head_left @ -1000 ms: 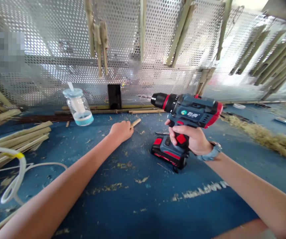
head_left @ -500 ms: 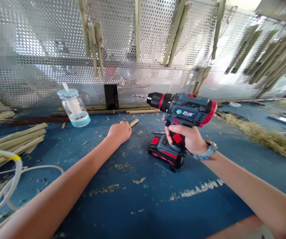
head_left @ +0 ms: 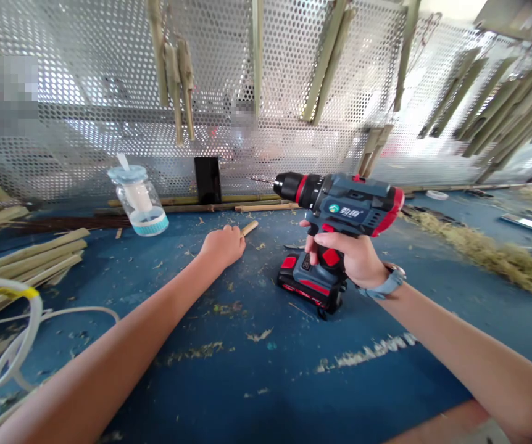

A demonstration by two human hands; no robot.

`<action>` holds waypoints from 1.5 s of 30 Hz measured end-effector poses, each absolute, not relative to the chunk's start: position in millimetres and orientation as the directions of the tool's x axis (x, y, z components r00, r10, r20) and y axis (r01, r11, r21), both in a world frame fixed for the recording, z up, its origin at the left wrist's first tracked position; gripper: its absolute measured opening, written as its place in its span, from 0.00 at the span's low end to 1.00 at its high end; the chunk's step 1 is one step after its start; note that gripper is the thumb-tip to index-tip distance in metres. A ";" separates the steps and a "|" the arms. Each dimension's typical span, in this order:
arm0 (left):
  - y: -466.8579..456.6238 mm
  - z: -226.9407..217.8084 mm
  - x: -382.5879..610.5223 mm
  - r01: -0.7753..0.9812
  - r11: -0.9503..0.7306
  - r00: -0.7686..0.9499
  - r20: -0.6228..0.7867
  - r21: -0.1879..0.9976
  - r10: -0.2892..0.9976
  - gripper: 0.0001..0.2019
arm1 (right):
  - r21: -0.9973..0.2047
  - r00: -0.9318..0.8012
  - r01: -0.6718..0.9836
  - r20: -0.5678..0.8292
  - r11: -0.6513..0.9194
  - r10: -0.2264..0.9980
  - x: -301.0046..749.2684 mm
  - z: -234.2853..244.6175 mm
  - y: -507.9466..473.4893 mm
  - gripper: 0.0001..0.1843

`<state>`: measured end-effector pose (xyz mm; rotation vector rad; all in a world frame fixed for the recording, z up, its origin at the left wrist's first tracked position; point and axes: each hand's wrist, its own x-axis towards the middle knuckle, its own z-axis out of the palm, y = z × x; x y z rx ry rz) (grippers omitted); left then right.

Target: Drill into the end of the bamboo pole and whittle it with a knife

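Observation:
My right hand is wrapped round the grip of a blue and red cordless drill. The drill stands on its battery on the blue table, with its bit pointing left. My left hand rests on the table to the drill's left, closed on a short bamboo stick whose end pokes out past my fingers. The bit's tip hangs above and a little beyond that stick, apart from it.
A clear jar with a blue lid stands at the back left. Split bamboo strips and a white hose lie at the left. Bamboo shavings pile up at the right. A perforated metal screen with hanging bamboo pieces closes the back.
The view has shifted slightly. Both hands, the drill and the stick stay almost where they were.

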<state>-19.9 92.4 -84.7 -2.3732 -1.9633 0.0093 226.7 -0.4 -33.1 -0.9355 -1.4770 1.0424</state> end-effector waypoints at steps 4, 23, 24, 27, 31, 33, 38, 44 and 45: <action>92.6 -83.1 -20.4 0.981 -0.190 0.191 0.027 -0.039 0.981 0.20 | -0.937 -0.152 0.039 0.339 0.348 0.929 226.8 -34.1 0.9 0.17; 75.8 19.1 -48.2 0.976 -0.080 0.061 0.099 0.201 0.993 0.19 | -0.905 -0.307 0.068 0.381 0.420 0.872 231.0 -32.8 4.9 0.10; 71.7 28.0 -49.5 0.976 -0.089 0.065 0.127 0.201 0.990 0.19 | -0.909 -0.294 0.072 0.374 0.411 0.880 230.6 -32.4 4.4 0.11; 57.7 48.8 -49.6 0.975 -0.112 0.073 0.201 0.191 0.977 0.17 | -0.929 -0.271 0.091 0.323 0.358 0.907 229.6 -31.6 3.1 0.12; 36.0 61.2 -36.9 0.978 -0.128 0.078 0.280 0.165 0.957 0.15 | -0.936 -0.260 0.101 0.303 0.338 0.917 228.4 -30.9 0.8 0.09; 25.3 63.8 -27.0 0.981 -0.137 0.091 0.297 0.139 0.951 0.15 | -0.927 -0.261 0.127 0.311 0.352 0.914 227.0 -30.1 -2.3 0.08; 11.0 68.5 -13.2 0.985 -0.126 0.082 0.312 0.120 0.946 0.16 | -0.907 -0.250 0.180 0.332 0.380 0.910 221.6 -28.6 -14.1 0.08; 19.1 66.4 -21.1 0.988 -0.103 0.065 0.307 0.111 0.949 0.16 | -0.854 -0.270 0.254 0.387 0.454 0.881 220.8 -33.0 -22.4 0.18; 20.2 65.8 -21.8 0.989 -0.105 0.068 0.310 0.103 0.948 0.16 | -0.844 -0.277 0.269 0.394 0.464 0.877 221.3 -33.8 -22.9 0.21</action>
